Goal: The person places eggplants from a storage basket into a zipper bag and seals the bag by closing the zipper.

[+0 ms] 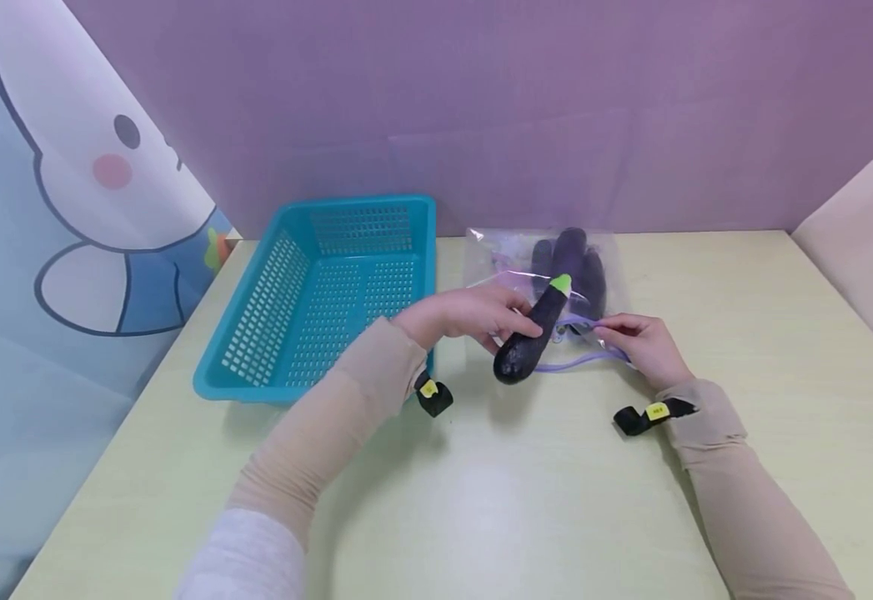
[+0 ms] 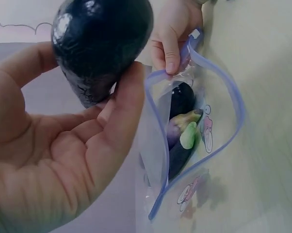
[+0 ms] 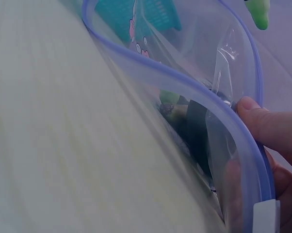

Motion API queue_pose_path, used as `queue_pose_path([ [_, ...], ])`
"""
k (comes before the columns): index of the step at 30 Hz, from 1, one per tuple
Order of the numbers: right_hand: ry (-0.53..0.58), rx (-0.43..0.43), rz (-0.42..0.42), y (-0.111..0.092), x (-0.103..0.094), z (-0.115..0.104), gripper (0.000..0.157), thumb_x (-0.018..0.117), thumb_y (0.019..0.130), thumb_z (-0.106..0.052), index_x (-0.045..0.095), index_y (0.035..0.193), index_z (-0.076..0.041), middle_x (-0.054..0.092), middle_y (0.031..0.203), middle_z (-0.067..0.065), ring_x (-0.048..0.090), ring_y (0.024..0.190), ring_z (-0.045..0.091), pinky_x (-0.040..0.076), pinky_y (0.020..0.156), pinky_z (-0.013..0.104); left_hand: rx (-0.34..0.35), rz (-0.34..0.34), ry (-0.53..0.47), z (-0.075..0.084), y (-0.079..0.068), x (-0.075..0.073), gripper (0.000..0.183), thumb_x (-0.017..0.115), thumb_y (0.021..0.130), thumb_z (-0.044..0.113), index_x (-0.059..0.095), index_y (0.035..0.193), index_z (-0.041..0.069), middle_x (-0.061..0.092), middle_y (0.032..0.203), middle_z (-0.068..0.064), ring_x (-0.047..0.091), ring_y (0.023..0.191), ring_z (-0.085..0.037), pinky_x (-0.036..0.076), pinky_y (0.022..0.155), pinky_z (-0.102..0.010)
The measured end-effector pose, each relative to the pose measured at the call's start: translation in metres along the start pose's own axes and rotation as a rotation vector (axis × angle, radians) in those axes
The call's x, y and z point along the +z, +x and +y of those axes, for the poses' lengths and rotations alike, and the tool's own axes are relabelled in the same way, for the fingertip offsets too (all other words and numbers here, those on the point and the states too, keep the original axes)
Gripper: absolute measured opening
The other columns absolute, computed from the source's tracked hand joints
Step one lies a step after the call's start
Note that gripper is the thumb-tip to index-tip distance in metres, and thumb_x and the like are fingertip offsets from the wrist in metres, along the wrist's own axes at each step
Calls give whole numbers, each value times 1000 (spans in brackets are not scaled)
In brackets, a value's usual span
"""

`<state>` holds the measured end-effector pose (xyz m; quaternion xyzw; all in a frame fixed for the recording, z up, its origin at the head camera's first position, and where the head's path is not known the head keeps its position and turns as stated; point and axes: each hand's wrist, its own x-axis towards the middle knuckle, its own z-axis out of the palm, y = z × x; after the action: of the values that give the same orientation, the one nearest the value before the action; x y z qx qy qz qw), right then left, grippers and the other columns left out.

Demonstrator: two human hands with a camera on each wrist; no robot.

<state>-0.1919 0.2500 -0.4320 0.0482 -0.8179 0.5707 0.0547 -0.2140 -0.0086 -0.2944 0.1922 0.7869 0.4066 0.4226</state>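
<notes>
My left hand point(image 1: 484, 315) grips a dark eggplant point(image 1: 529, 346) with a bright green stem end, held tilted in front of the bag. In the left wrist view, the thumb and fingers wrap its rounded end. A clear zip bag point(image 1: 507, 250) with a purple zip edge lies on the table, its mouth gaping toward me. Several eggplants point(image 1: 569, 258) are inside, and the left wrist view shows a green stem end point(image 2: 188, 136) among them. My right hand point(image 1: 648, 346) pinches the bag's purple edge near its right end, close to the white slider point(image 3: 265, 216).
A teal plastic basket point(image 1: 316, 393) with perforated walls stands left of the bag, with nothing in it. Behind the table point(image 1: 481, 500) hangs a purple backdrop point(image 1: 481, 108). A blue cloth with a cartoon figure point(image 1: 83, 250) hangs at the left.
</notes>
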Motion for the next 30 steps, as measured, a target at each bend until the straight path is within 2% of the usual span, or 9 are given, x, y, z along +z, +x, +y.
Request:
queue_pose_path([
  [5, 10, 5, -3, 0, 1, 1, 11, 67, 88, -11, 74, 92, -17, 62, 82, -31, 54, 77, -6, 43, 64, 10, -25, -51, 75, -2, -1, 2, 38, 56, 94, 19, 47, 126, 1, 56, 116, -13, 61, 95, -21, 56, 76, -31],
  [11, -2, -6, -1, 2, 0, 3, 17, 67, 88, -12, 72, 100, -2, 62, 84, -32, 55, 80, -8, 44, 67, 9, -46, -81, 241, -1, -1, 8, 41, 57, 93, 20, 47, 130, 3, 57, 117, -10, 61, 99, -19, 56, 75, -29],
  [17, 3, -3, 0, 3, 1, 3, 15, 67, 88, -12, 73, 99, -3, 62, 84, -32, 56, 82, -9, 44, 68, 8, -74, -18, 479, -4, -1, 19, 39, 59, 91, 20, 51, 126, 6, 59, 110, -9, 64, 84, -15, 55, 66, -26],
  [20, 5, 0, -5, 3, 2, 2, 12, 67, 88, -12, 74, 97, -7, 62, 83, -32, 55, 80, -8, 44, 67, 9, -78, 6, 605, -5, -1, 24, 38, 60, 89, 22, 53, 124, 8, 59, 106, -7, 63, 77, -12, 53, 62, -24],
  [23, 7, 3, -9, 4, 3, 2, 10, 67, 88, -13, 74, 94, -14, 62, 83, -32, 55, 79, -7, 44, 66, 9, -80, 23, 688, -4, -3, 28, 36, 60, 88, 21, 56, 121, 8, 59, 101, -4, 60, 73, -11, 49, 59, -22],
  [26, 10, 2, -11, 5, 4, 2, 10, 67, 88, -13, 74, 91, -19, 62, 83, -32, 55, 79, -7, 44, 65, 9, -89, 55, 731, -4, -4, 31, 26, 61, 87, 20, 60, 109, 6, 60, 93, -3, 57, 70, -11, 46, 58, -21],
  [30, 15, -2, -9, 6, 4, 2, 13, 67, 88, -12, 74, 89, -23, 62, 82, -32, 55, 78, -7, 44, 65, 9, -121, 106, 727, -4, -5, 36, 14, 60, 88, 19, 59, 91, 5, 60, 83, -2, 57, 65, -11, 45, 56, -21],
])
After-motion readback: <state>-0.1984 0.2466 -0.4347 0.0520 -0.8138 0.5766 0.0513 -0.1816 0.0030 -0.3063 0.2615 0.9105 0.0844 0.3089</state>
